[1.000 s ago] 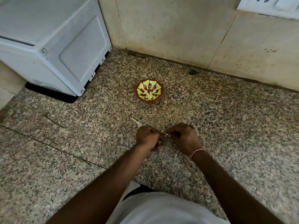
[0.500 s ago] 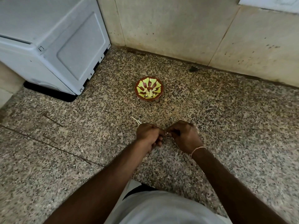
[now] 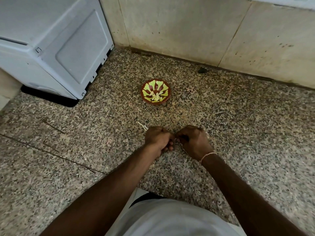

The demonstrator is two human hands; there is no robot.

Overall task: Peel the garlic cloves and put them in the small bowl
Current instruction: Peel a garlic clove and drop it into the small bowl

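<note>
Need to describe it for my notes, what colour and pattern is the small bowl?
The small bowl is reddish-brown with yellow-green petal shapes fanning out inside, seen in the head view.

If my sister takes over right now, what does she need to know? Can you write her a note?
Left hand and right hand: fingers curled, tips meeting over the speckled counter, apparently pinching a garlic clove that is mostly hidden.
Small bowl: beyond the hands, with a few pale peeled cloves inside.
A strip of skin lies by the left hand.
Left: finish peeling, then drop the clove into the bowl.
</note>
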